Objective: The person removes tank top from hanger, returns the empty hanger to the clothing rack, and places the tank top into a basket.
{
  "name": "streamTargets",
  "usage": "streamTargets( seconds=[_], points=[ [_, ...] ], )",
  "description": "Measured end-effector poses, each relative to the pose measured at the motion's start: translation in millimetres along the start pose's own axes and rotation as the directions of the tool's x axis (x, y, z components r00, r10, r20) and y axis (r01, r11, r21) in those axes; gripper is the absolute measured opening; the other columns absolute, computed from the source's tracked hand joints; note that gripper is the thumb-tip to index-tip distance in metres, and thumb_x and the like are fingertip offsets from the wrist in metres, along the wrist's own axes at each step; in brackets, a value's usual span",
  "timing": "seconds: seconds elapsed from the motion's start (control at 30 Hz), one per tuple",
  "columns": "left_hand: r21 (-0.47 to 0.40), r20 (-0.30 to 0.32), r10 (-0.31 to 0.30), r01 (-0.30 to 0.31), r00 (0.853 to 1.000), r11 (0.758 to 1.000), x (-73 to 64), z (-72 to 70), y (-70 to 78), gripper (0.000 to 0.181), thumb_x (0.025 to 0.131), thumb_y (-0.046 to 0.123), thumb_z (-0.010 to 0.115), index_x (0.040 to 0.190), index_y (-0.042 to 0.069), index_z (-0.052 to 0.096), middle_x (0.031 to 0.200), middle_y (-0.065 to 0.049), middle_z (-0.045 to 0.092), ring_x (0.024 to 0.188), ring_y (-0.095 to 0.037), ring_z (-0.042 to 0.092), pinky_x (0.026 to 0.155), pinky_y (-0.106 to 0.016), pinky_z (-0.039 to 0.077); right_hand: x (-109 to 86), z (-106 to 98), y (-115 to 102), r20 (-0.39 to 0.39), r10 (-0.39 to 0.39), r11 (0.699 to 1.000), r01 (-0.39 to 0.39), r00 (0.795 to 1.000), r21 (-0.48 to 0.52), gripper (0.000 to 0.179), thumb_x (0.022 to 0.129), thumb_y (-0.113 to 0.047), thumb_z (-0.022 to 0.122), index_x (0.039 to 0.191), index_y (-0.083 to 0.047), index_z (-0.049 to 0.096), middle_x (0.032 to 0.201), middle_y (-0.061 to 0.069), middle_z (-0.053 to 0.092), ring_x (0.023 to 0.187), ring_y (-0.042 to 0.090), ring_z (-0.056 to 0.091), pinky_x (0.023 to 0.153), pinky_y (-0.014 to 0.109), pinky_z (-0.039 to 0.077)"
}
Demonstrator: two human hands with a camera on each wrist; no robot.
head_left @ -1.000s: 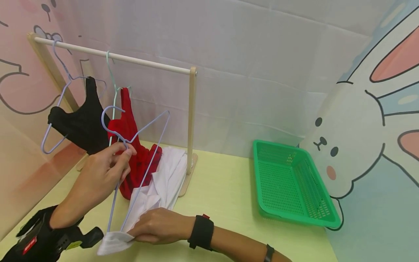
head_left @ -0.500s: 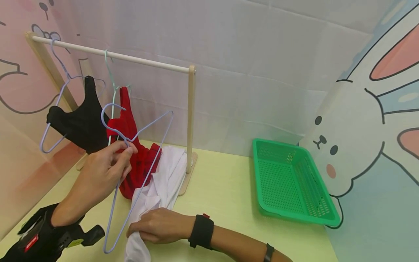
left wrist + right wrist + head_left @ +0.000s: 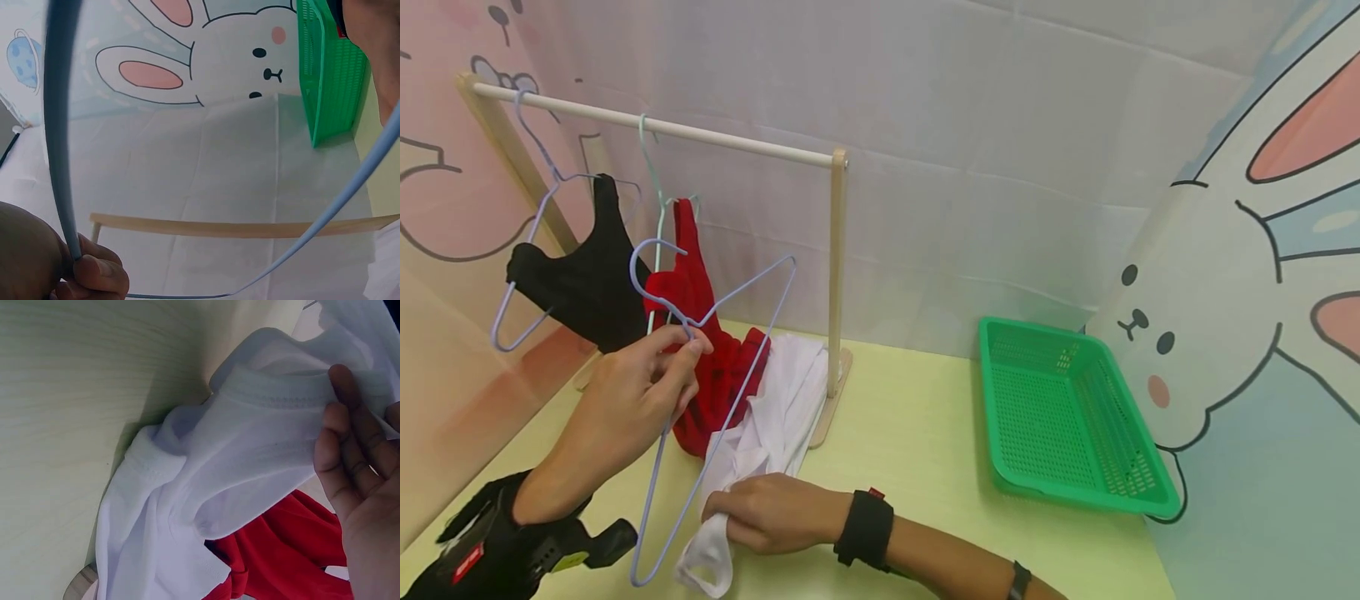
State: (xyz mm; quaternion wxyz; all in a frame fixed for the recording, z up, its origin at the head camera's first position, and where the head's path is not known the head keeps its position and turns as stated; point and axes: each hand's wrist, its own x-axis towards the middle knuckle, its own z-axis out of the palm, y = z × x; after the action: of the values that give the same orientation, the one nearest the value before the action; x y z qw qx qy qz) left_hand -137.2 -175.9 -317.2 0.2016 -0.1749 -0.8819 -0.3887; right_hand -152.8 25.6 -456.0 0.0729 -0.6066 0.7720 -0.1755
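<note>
My left hand (image 3: 643, 383) pinches a light purple wire hanger (image 3: 748, 286) just below its hook, between thumb and fingers. The hanger is bare and tilted, its long loop reaching down toward the table. In the left wrist view the hanger wire (image 3: 59, 144) runs up from the fingertips. My right hand (image 3: 771, 512) grips the hem of a white shirt (image 3: 767, 429), lower down and to the right of the hanger. Seen from the right wrist, the fingers hold the stitched edge of the shirt (image 3: 269, 394), and its opening gapes. Part of the shirt lies behind the hand.
A wooden rack (image 3: 838, 275) stands at the left back. From its rail hang a black top (image 3: 591, 279) and a red garment (image 3: 700, 375) on hangers. The shirt's far end lies against the rack's right foot. A green basket (image 3: 1067, 417) sits at the right.
The hanger's lower end was inside the shirt's edge a second ago and is now out of it. My right hand has shifted slightly right and up, and the shirt's loose end now shows an open loop.
</note>
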Motion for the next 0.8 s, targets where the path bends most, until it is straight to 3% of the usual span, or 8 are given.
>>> streamTargets(
  seconds=[0.17,0.43,0.6,0.8],
  points=[
    [-0.001,0.007,-0.007,0.007,1.000,1.000,0.5,-0.4,1.5,0.017,0.111,0.016,0.060,0.118,0.001,0.065,0.063,0.004,0.052,0.049,-0.012,0.048,0.043,-0.029,0.039,-1.6,-3,3,-0.002,0.026,0.998,-0.026,1.000,0.056,0.024,0.109,-0.010,0.052,0.128,-0.011,0.067,0.106,-0.007,0.071,0.090,-0.007,0.055,0.087,0.003,0.041],
    [0.023,0.005,0.004,-0.004,1.000,1.000,2.6,-2.1,3.6,0.017,0.111,0.015,0.059,0.118,0.001,0.065,0.062,0.006,0.052,0.050,-0.012,0.047,0.045,-0.028,0.040,-5.4,-9,7,-0.030,0.054,0.995,-0.052,0.998,0.082,0.020,0.103,-0.016,0.064,0.123,-0.012,0.066,0.089,-0.009,0.061,0.080,-0.006,0.050,0.074,0.003,0.040],
    [0.038,-0.005,0.020,-0.020,1.000,0.999,4.0,-3.6,3.5,0.015,0.111,0.014,0.060,0.116,0.002,0.066,0.062,0.007,0.051,0.049,-0.011,0.047,0.046,-0.029,0.038,-7.6,-13,9,-0.106,0.071,0.997,-0.067,0.992,0.046,0.021,0.101,-0.017,0.072,0.120,-0.012,0.065,0.088,-0.008,0.061,0.080,-0.005,0.048,0.074,0.003,0.039],
    [0.040,-0.006,0.027,-0.027,1.000,0.999,4.9,-6.2,3.7,0.017,0.111,0.015,0.060,0.117,0.000,0.066,0.062,0.007,0.051,0.049,-0.011,0.046,0.044,-0.029,0.038,-10.7,-18,14,-0.232,0.114,0.993,-0.118,0.966,-0.003,0.026,0.099,-0.017,0.077,0.121,-0.009,0.065,0.096,-0.003,0.066,0.085,0.000,0.051,0.079,0.003,0.039]
  ],
)
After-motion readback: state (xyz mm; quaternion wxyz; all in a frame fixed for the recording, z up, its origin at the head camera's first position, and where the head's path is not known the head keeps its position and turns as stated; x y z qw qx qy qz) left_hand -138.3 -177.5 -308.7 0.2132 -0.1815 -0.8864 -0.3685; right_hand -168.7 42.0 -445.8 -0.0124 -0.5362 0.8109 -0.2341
